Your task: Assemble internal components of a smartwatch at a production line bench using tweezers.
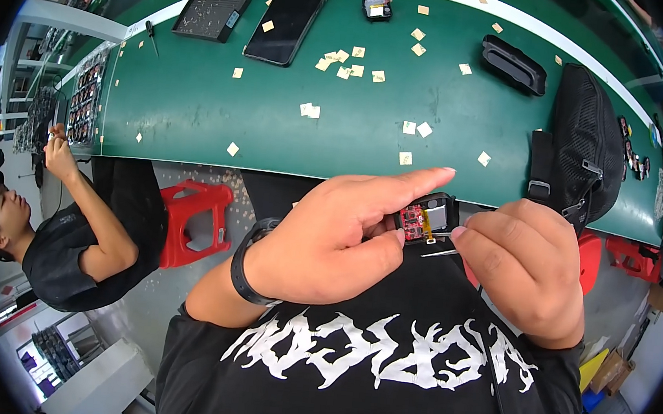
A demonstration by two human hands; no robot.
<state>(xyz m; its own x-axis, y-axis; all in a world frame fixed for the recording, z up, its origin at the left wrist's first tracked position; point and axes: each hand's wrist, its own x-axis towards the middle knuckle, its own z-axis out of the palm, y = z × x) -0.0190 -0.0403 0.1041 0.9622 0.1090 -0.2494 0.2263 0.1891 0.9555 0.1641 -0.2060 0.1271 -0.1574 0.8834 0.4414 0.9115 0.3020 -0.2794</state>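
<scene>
My left hand (333, 235) grips a small black electronic device (447, 204) at the table's near edge, with the index finger stretched out past it. Inside its open casing are a red circuit board (412, 218), a yellow ribbon cable (428, 224) and a silvery rectangular part (438, 216). My right hand (527, 264) pinches a thin metal tool (439, 253), whose pointed end lies just below the cable. Whether the tip touches the cable I cannot tell. The left fingertips under the device are partly hidden.
Small cream paper squares (343, 72) lie scattered on the green table (197, 116). Farther back are a black tray (210, 17), a phone-like black slab (289, 20), another small device (377, 7) and an oblong black case (513, 65). A black bag (585, 142) stands right; a co-worker (76, 240) sits left.
</scene>
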